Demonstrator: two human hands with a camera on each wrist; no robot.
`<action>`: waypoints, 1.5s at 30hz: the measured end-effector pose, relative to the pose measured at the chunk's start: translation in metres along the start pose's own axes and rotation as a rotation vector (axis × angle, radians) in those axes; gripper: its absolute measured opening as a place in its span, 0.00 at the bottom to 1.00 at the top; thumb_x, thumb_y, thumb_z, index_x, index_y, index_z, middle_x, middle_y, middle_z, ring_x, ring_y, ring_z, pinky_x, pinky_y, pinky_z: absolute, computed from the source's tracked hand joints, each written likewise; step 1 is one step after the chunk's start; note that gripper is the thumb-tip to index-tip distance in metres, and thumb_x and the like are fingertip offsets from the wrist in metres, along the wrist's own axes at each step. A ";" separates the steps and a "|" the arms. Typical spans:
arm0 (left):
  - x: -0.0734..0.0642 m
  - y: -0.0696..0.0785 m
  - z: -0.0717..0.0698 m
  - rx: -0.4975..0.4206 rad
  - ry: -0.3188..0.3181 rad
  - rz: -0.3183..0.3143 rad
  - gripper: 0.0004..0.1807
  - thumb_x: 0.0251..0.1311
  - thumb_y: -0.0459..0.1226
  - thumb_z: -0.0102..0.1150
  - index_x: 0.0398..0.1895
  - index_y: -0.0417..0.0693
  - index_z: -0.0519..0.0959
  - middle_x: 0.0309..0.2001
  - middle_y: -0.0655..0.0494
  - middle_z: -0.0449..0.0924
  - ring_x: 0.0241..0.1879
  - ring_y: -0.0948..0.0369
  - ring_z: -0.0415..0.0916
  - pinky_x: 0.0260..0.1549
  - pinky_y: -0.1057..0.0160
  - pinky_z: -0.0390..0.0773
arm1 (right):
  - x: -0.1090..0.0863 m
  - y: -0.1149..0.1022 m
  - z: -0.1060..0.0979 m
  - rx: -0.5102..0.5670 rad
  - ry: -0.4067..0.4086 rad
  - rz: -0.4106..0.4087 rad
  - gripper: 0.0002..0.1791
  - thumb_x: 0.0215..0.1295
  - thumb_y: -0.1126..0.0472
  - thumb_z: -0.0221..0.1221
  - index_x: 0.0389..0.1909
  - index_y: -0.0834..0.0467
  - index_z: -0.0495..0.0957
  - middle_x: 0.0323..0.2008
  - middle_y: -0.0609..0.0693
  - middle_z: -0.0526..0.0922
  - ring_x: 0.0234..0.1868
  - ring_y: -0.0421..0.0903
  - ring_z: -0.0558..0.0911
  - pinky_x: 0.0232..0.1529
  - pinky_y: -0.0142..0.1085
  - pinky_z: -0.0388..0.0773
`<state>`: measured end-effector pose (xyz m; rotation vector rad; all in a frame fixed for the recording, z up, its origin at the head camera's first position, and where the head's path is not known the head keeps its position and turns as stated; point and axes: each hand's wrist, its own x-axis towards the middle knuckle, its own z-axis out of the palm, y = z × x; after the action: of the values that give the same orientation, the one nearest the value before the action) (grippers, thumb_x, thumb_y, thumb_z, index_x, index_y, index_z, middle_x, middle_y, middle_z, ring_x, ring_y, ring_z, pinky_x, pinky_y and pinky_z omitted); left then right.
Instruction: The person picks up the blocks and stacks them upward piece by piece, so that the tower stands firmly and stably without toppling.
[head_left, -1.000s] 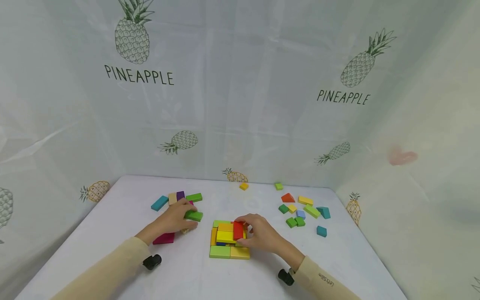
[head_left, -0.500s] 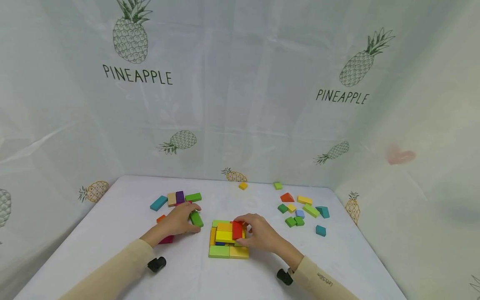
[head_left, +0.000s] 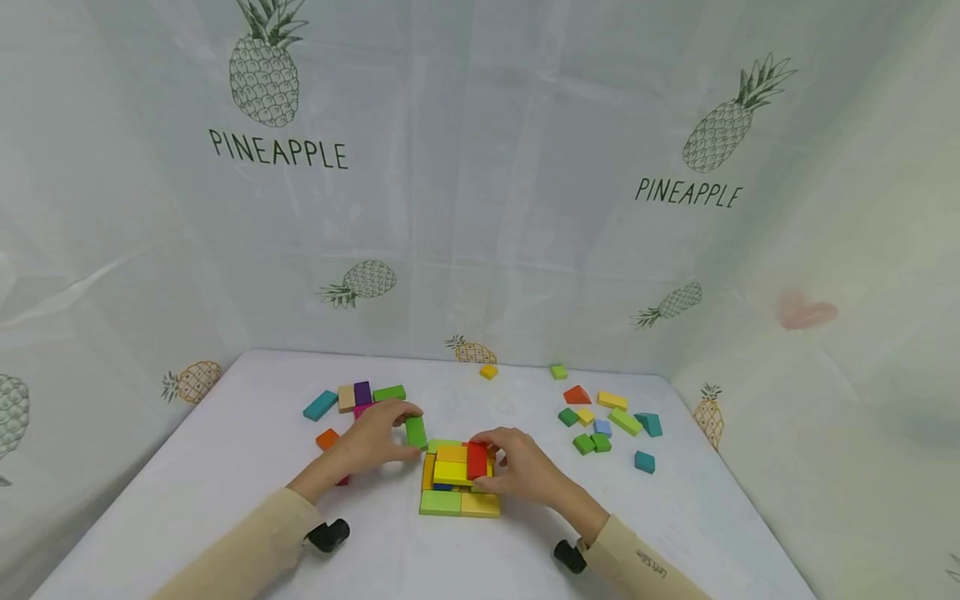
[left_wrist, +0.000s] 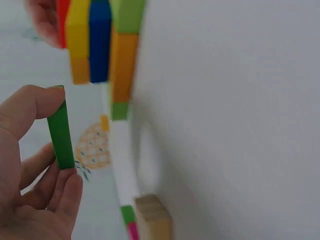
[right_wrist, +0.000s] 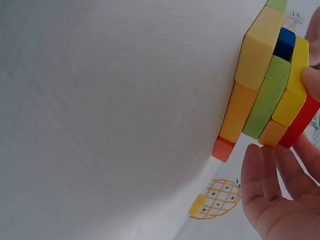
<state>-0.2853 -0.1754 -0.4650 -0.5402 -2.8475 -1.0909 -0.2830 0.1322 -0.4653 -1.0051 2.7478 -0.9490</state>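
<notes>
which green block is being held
The green block in the grip of the left hand, near the far left corner of the stack; the other green blocks lie on the table or in the stack.

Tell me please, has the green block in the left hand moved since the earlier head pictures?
Yes. In the head view, the left hand has carried the green block rightward, closer to the block stack.

A person's left hand [head_left: 381, 435] has carried a green rectangular block [head_left: 416, 432], now turned, rightward to near a stack of multicoloured blocks [head_left: 452, 474]. An orange block [head_left: 327, 439], hidden earlier, emerges.
</notes>
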 end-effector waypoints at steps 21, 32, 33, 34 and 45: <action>-0.003 0.039 0.035 -0.045 -0.161 0.118 0.33 0.59 0.45 0.79 0.67 0.50 0.79 0.59 0.61 0.80 0.60 0.57 0.77 0.61 0.50 0.83 | -0.004 0.002 0.003 0.040 0.021 0.024 0.29 0.62 0.52 0.76 0.63 0.53 0.81 0.55 0.44 0.85 0.52 0.43 0.80 0.52 0.41 0.86; -0.006 0.037 0.037 -0.048 -0.153 0.105 0.36 0.60 0.48 0.78 0.70 0.50 0.78 0.61 0.57 0.81 0.61 0.54 0.77 0.62 0.45 0.81 | -0.006 0.004 0.005 0.077 0.048 0.020 0.29 0.63 0.53 0.76 0.64 0.54 0.81 0.54 0.44 0.85 0.51 0.43 0.80 0.52 0.40 0.86; -0.006 0.037 0.038 -0.056 -0.152 0.107 0.36 0.59 0.48 0.79 0.69 0.49 0.78 0.61 0.57 0.81 0.60 0.54 0.77 0.62 0.44 0.81 | -0.007 0.004 0.005 0.082 0.050 0.016 0.29 0.63 0.54 0.76 0.64 0.54 0.81 0.54 0.44 0.85 0.50 0.44 0.80 0.52 0.41 0.86; -0.006 0.038 0.038 -0.061 -0.149 0.111 0.35 0.59 0.48 0.79 0.69 0.49 0.78 0.61 0.57 0.82 0.60 0.54 0.77 0.62 0.44 0.81 | -0.007 0.004 0.006 0.085 0.053 0.013 0.29 0.64 0.54 0.76 0.64 0.54 0.81 0.54 0.44 0.85 0.50 0.45 0.81 0.53 0.42 0.86; -0.006 0.040 0.039 -0.053 -0.146 0.087 0.35 0.61 0.48 0.77 0.69 0.51 0.78 0.64 0.55 0.81 0.64 0.51 0.75 0.65 0.39 0.77 | -0.009 0.000 0.007 0.091 0.075 -0.003 0.32 0.63 0.55 0.76 0.66 0.57 0.79 0.55 0.46 0.84 0.51 0.44 0.80 0.54 0.43 0.86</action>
<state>-0.2635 -0.1243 -0.4698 -0.7709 -2.8914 -1.1607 -0.2742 0.1335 -0.4724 -0.9792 2.7347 -1.1235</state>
